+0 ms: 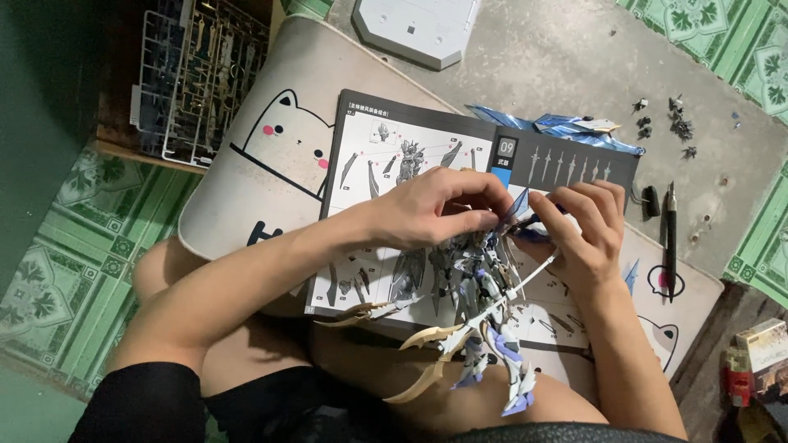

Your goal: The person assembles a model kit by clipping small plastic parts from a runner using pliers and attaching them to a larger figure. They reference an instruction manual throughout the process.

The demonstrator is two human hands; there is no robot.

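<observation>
model figure (480,283) – white, blue and purple robot kit with pale gold curved blades, is being held over the lap, leaning with legs toward the viewer | blue translucent wing piece (515,205) – thin, pointed, is sitting at the figure's top, pinched between fingertips, standing nearly upright

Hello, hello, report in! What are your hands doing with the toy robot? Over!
Left hand and right hand both pinching a blue part at the model figure's top. Figure over the open instruction booklet. Nothing blocking.
</observation>
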